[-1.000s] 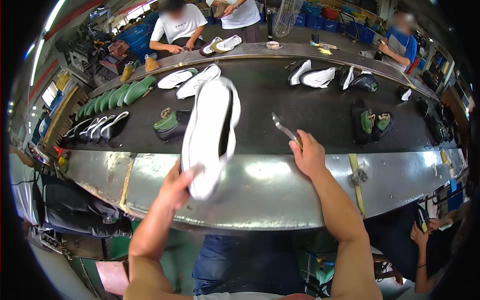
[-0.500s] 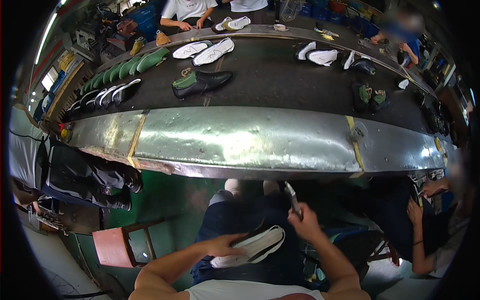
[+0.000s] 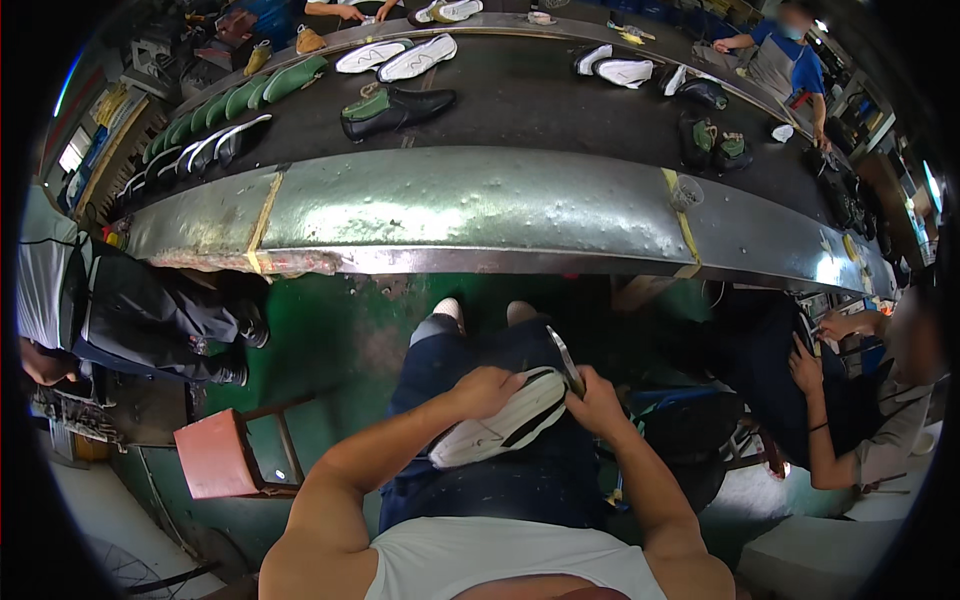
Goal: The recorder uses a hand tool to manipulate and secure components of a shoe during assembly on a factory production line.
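Observation:
Across my lap lies a shoe [image 3: 487, 430] with its pale underside turned up, a black strip running along one edge. My left hand [image 3: 487, 391] is closed around the shoe's side near its far end. At that same end, on the right, my right hand [image 3: 597, 402] grips a metal hand tool [image 3: 562, 352] with a curved silver end and a darker handle. The silver end points away from me, beyond the shoe. Whether the right fingers also touch the shoe's rim I cannot tell.
Ahead runs a metal-edged workbench [image 3: 470, 205] behind which sits a dark belt. A black shoe [image 3: 398, 110], white-bottomed shoes [image 3: 418, 58] and a row of green pieces [image 3: 243, 98] lie there. A red stool [image 3: 215, 455] stands left; a co-worker [image 3: 880, 400] sits right.
My right hand has come down and left with the tool to the shoe's far end. My left hand has moved up along the shoe. The view has tilted lower.

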Demonstrator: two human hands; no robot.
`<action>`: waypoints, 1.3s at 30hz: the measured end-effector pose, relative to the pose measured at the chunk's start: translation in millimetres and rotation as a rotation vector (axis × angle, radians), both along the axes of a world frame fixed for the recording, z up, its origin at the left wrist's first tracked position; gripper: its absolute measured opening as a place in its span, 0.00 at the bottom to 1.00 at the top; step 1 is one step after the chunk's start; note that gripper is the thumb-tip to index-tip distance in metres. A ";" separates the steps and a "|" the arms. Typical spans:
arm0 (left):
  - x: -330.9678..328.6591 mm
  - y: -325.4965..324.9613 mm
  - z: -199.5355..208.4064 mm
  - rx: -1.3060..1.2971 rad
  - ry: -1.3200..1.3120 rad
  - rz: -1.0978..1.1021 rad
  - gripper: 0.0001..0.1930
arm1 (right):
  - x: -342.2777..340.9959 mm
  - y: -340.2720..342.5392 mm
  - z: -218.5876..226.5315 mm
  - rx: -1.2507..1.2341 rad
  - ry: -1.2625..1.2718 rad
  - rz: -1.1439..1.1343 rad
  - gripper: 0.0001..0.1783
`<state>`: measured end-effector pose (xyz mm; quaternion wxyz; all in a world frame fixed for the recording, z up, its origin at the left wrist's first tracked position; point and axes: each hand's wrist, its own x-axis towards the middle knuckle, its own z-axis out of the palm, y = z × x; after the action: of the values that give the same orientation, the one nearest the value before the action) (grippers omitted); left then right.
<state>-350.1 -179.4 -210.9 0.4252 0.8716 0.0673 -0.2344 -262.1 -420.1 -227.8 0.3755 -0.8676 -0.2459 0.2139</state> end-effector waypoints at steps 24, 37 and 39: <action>-35.9 16.5 49.3 -0.630 -0.490 0.466 0.41 | -32.8 18.9 91.0 0.420 0.220 0.032 0.12; -82.8 56.2 32.6 -0.643 -0.539 0.431 0.31 | -55.5 59.8 97.7 0.259 0.747 0.416 0.17; -86.0 56.7 36.2 -0.628 -0.555 0.427 0.30 | -52.2 68.8 109.4 0.221 0.863 0.405 0.15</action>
<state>-436.1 -122.7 -174.8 0.7089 0.6973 0.0546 0.0911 -314.3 -351.2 -118.4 0.4840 -0.5893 -0.2531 0.5953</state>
